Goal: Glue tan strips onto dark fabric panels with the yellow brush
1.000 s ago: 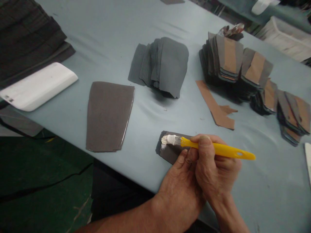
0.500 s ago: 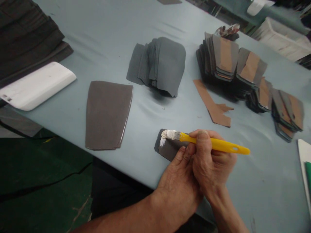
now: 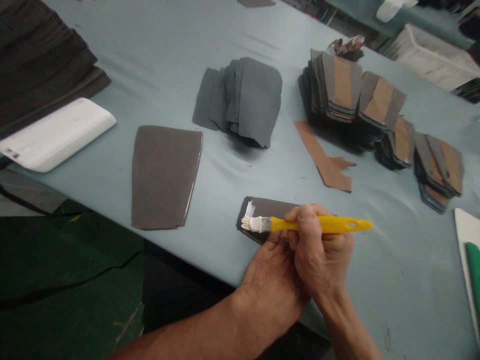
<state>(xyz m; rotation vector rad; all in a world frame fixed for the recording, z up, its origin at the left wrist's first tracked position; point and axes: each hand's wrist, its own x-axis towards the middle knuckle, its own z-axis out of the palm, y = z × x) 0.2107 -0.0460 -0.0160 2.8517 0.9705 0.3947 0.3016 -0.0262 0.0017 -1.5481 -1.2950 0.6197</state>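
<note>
My right hand [image 3: 326, 247] is closed around the yellow handle of a paintbrush [image 3: 350, 225]. The brush's bristles are loaded with a thick white substance and touch the left end of a dark brown flat piece [image 3: 275, 206] on the table. White streaks show at that end, beside a darker grey edge. With its fingers at the near edge of the piece, my left hand [image 3: 273, 280] holds it down; some of its fingers are hidden behind my right hand. To the left lies a stack of larger brown panels [image 3: 165, 175].
Behind is a fanned pile of grey pieces [image 3: 258, 100]. Several stacks with tan strips [image 3: 342, 82] stand at right, near a brown scrap [image 3: 324, 162]. A white rounded object [image 3: 60, 132] and dark folded fabric [image 3: 41, 55] lie left. The table edge [image 3: 195, 267] runs close to me.
The brush has moved toward me along the left end of the piece, leaving a white streak behind it. My left hand stays at the near edge. The view has shifted slightly.
</note>
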